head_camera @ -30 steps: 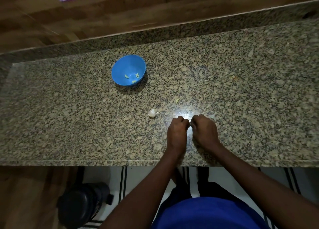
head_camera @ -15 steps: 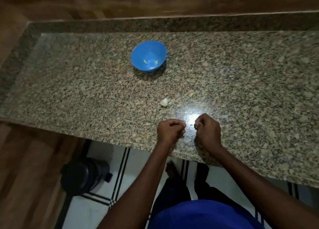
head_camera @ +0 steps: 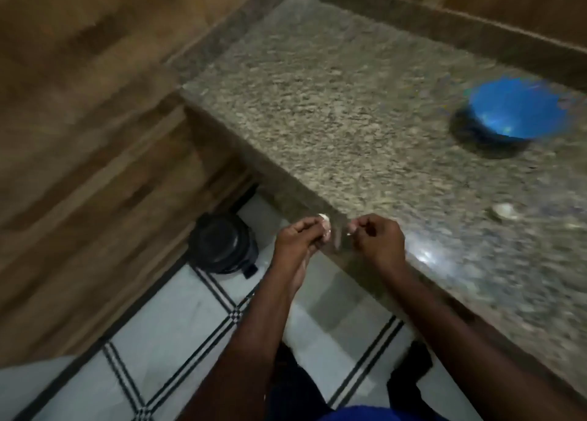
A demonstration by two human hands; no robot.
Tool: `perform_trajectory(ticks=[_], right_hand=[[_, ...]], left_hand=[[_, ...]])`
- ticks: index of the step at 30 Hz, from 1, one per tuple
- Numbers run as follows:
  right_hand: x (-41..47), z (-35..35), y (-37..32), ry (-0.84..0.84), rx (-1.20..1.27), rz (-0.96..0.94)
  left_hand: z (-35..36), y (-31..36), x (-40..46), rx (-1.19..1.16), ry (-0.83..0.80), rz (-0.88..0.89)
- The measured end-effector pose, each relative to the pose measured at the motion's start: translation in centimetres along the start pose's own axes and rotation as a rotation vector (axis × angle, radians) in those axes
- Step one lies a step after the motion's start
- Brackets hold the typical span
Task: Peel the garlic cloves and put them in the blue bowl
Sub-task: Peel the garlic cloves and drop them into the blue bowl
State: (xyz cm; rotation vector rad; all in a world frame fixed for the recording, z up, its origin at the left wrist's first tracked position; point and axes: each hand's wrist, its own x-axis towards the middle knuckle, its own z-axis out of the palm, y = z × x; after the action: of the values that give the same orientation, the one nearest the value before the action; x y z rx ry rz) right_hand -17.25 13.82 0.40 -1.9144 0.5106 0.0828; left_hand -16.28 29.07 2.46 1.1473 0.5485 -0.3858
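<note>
The granite counter (head_camera: 365, 128) runs off to your right above a tiled floor (head_camera: 178, 341) where a black bin (head_camera: 222, 242) stands by the wall, and the blue bowl (head_camera: 521, 112) sits well back on it, blurred, its contents unreadable. Your left hand (head_camera: 295, 239) pinches a pale garlic clove (head_camera: 325, 227) in curled fingers out past the counter edge, likely so skin falls toward the bin. Your right hand (head_camera: 378, 236) is curled on a scrap of peel (head_camera: 351, 231), and another clove (head_camera: 505, 211) waits on the counter.
</note>
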Motion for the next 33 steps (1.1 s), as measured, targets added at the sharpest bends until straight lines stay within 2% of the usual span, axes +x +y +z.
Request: perform_trajectory(ticks=[7,14,26,33], right_hand=[[-1.7,23.3,-8.9,-0.239,0.093,0.023],[-2.0,35.4,-13.7,-0.344,0.134,0.09],[-0.1,46.9,-13.2,-0.46,-0.126,0.144],[5.3,53.6,-4.7,-0.445,-0.242,0.357]], left_hand=[[-21.5,8.8,3.8,-0.122,0.139,0.048],[-35.1,12.5,6.2,-0.225,0.261,-0.003],[-45.3,12.5,9.6,-0.331,0.366,-0.05],[-49.0,8.2,17.5,-0.287,0.377,-0.15]])
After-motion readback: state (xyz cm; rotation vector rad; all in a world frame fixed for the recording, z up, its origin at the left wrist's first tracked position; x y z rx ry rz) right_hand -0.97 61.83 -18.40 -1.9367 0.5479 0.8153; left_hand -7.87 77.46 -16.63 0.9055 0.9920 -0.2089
